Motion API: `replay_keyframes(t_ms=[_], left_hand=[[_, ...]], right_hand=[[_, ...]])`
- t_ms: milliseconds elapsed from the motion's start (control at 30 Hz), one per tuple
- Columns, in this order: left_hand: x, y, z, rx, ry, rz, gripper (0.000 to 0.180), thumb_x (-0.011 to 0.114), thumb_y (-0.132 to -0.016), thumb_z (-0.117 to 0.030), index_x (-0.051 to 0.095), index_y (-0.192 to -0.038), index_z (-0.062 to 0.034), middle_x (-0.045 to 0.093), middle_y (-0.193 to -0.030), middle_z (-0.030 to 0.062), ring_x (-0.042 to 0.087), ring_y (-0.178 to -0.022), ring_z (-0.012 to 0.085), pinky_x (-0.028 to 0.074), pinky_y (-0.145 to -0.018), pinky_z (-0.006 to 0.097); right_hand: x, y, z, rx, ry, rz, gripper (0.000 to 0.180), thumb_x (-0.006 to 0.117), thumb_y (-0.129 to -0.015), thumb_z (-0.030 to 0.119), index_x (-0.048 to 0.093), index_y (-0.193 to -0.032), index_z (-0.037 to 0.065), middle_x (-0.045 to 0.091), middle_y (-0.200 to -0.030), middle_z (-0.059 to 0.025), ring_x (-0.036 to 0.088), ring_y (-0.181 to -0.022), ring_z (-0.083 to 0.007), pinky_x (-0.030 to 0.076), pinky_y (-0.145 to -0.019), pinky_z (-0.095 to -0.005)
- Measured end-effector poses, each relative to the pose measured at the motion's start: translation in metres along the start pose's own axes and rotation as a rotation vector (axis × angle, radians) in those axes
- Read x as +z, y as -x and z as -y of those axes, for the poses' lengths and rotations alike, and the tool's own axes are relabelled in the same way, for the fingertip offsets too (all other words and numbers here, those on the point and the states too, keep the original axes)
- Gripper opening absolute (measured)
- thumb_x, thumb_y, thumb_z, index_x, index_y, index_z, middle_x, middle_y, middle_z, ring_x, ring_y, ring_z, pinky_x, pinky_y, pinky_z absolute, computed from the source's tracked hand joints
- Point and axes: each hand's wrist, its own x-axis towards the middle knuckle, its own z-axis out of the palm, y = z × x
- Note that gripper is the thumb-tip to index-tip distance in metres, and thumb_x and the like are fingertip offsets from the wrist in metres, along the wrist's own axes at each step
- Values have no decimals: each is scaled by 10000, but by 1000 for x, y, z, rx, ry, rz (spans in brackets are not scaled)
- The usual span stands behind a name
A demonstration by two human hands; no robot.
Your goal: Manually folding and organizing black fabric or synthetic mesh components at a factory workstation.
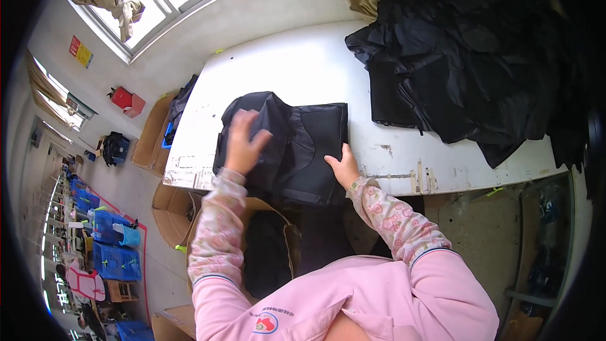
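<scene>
A folded black fabric piece (319,136), partly smooth and stiff, partly loose and wrinkled, lies at the near edge of the white table. My right hand (344,165) grips its right edge, thumb on top and the other fingers hidden behind or beneath it. Over the loose left part is my left hand (245,142), fingers apart and a little blurred; whether it touches the cloth I cannot tell. What kind of article the fabric belongs to does not show clearly.
A large heap of black fabric pieces (454,63) covers the right of the white table (284,57). Below the near edge stands an open cardboard box (291,240) with dark cloth inside. More cardboard boxes (169,211) stand left of the table, with blue crates (117,262) farther off.
</scene>
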Motion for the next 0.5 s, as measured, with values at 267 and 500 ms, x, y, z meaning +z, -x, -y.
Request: replay_keyframes(t_ms=[267,500], left_hand=[[109,101,-19,-211,-133,429,741,575,-856,-589,367,-1466,-225,247,-1546,179,181,-1443,369,102,-1122,621],[103,103,-19,-212,-165,400,727,583,-863,-566,367,-1470,-229,244,-1554,159,197,-1440,360,91,-1123,621]], right_hand=[[-41,-13,32,326,-171,275,433,701,-842,190,506,-1161,-27,626,-738,-106,600,-497,-161,495,-414,-303],[-49,-97,48,337,-8,327,423,683,-853,419,623,-912,5,632,-695,-75,578,-485,-133,464,-441,-268]])
